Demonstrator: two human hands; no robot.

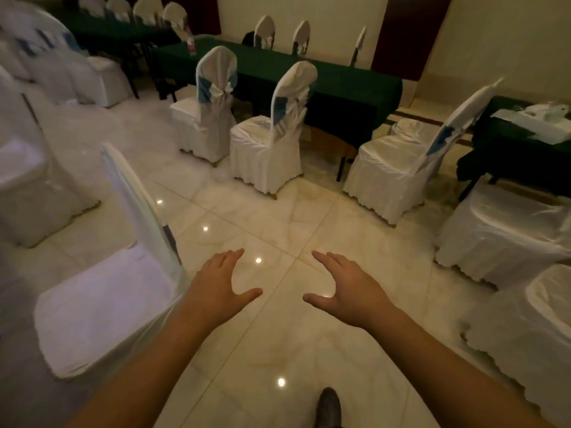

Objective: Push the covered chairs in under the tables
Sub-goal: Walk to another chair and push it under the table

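Observation:
Two white-covered chairs with blue sashes, a left chair (208,118) and a middle chair (272,143), stand ahead on the tiled floor, their backs toward a table under a green cloth (346,84). A third covered chair (398,168) stands to the right beside another green table (509,149). My left hand (221,285) and my right hand (346,288) are stretched out over bare floor, palms down, fingers apart, holding nothing. Both are well short of the chairs ahead. A covered chair (102,298) stands close beside my left forearm.
More covered chairs line the left edge (27,186) and the right edge (506,236). Further green tables with chairs stand at the back left. A bottle (191,44) stands on the far table end. White bags (537,118) lie on the right table. My shoe (329,407) shows below.

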